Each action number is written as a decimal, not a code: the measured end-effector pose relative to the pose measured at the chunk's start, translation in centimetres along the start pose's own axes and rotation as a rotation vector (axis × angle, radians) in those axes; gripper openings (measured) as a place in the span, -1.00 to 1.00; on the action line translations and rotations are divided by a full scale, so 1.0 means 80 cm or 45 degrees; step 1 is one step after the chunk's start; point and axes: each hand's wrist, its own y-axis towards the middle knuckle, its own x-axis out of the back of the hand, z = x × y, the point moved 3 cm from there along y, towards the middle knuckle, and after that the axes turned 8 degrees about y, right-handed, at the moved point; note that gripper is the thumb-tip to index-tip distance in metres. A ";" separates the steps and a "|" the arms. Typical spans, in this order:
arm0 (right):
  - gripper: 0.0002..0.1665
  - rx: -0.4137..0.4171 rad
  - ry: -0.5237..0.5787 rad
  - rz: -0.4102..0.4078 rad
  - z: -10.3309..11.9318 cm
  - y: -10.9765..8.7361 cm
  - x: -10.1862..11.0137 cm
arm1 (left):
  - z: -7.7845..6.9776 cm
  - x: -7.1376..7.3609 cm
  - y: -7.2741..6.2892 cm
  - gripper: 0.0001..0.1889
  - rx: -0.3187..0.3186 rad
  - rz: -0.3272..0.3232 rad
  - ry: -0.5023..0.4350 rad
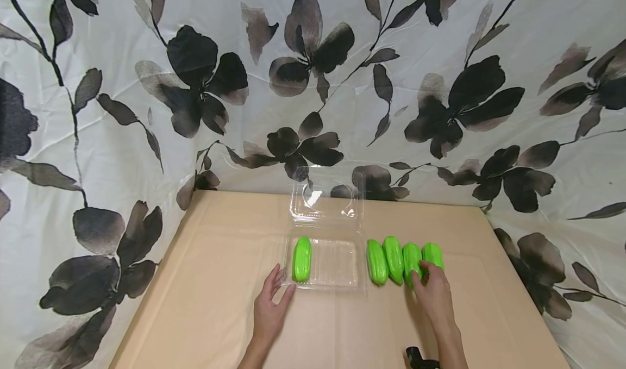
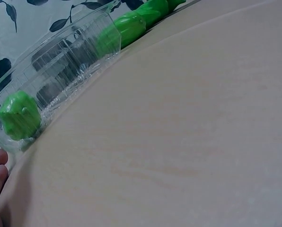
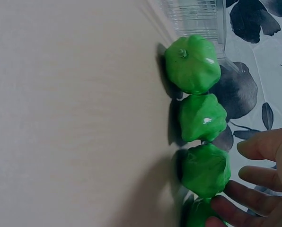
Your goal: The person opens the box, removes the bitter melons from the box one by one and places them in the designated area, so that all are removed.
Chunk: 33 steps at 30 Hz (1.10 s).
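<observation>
A clear plastic clamshell container (image 1: 337, 260) lies with its lid (image 1: 326, 198) raised behind it. One green toy cucumber (image 1: 302, 259) sits upright-lengthwise at the left side of its base. My left hand (image 1: 271, 309) rests at the container's front left corner, fingers fairly straight, thumb near the front rim. Right of the container, several more green cucumbers (image 1: 377, 262) lie side by side in a row. My right hand (image 1: 432, 293) reaches over the two rightmost, the end cucumber (image 1: 432, 254) partly covered by its fingers. In the right wrist view the fingers (image 3: 254, 196) are spread beside the cucumbers, not wrapped round one.
A tan-covered table (image 1: 215, 304) carries everything. Behind and beside it hangs a white cloth (image 1: 371, 102) with dark flowers. A black object (image 1: 419, 357) shows near my right wrist at the bottom edge.
</observation>
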 end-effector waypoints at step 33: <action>-0.47 0.080 0.053 -0.177 0.013 0.010 -0.012 | 0.008 -0.006 0.002 -0.33 0.003 -0.005 -0.055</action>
